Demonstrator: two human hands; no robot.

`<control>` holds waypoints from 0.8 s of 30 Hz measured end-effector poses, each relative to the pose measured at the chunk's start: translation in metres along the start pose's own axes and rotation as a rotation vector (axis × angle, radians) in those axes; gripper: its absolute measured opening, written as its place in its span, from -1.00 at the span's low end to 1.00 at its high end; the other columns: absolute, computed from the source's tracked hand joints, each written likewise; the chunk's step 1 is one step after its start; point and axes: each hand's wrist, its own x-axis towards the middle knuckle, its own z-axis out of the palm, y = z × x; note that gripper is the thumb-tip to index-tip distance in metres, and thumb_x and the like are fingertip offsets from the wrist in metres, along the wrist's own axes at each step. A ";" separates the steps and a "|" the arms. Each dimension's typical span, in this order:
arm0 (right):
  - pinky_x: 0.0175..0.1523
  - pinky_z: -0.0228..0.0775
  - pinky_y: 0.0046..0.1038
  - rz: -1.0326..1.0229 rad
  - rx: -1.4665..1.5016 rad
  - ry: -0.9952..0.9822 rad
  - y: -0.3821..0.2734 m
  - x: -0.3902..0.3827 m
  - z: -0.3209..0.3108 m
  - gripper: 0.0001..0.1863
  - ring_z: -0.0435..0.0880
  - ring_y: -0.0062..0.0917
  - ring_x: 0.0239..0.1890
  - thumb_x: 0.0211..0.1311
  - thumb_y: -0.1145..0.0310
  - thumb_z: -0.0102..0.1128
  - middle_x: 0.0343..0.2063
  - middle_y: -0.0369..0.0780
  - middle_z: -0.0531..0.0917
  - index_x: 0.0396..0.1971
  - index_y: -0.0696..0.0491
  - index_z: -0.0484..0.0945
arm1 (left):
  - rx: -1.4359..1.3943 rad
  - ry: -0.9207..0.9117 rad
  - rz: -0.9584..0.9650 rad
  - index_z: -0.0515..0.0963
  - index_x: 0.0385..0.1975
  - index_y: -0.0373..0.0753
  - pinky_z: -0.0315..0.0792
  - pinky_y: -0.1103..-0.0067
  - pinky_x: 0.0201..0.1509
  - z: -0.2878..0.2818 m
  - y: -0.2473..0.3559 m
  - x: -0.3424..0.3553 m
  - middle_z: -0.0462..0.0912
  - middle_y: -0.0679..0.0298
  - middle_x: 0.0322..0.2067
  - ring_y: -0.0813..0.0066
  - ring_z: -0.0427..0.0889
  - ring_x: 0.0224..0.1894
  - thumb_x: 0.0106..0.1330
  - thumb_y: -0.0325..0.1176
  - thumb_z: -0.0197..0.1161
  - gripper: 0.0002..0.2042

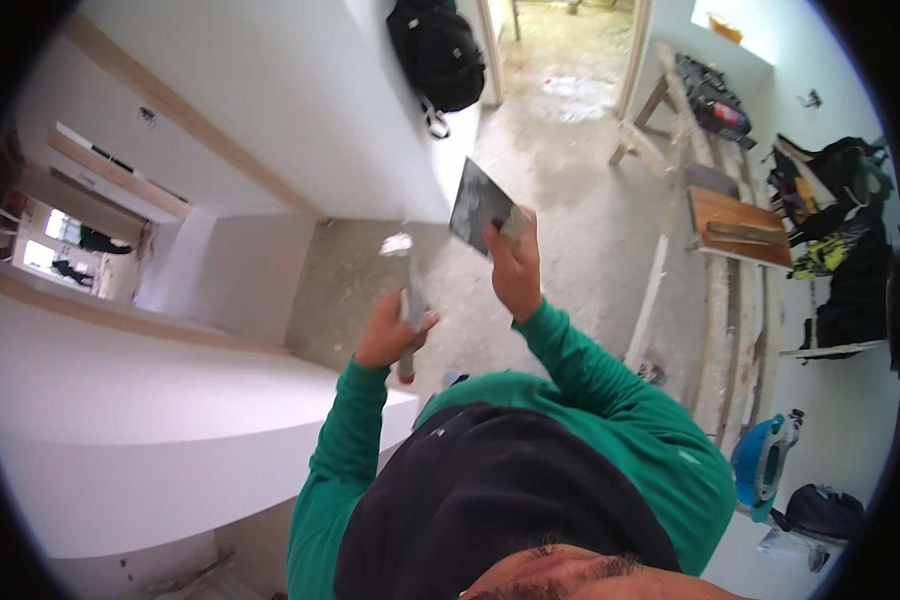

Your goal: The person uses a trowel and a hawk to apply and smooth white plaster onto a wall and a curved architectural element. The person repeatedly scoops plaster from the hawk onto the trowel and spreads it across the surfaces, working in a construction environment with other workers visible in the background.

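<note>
At eleven o'clock from the person's chest (500,475), the left hand (382,335) is closed around a long grey tool (413,300); at twelve, the right hand (517,278) grasps a dark rectangular plate (477,200) by its near edge. At two, a brown board (722,213) lies on a plank bench (717,335).

One grey plate (477,203), one long tool (415,297), two green sleeves (578,352)

Long green sleeves (600,368) and green top (685,485) with black front (500,485)
</note>
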 end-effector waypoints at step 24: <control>-0.12 0.39 -0.55 0.194 0.086 0.020 -0.057 -0.010 -0.085 -0.77 0.53 -0.66 -0.28 0.31 0.40 0.18 -0.26 -0.32 0.63 -0.11 0.18 0.50 | -0.122 0.332 0.143 0.39 -0.38 -0.27 0.27 0.64 -0.68 0.092 -0.006 -0.005 0.44 0.37 -0.66 0.65 0.38 -0.73 0.28 -0.31 0.30 -0.77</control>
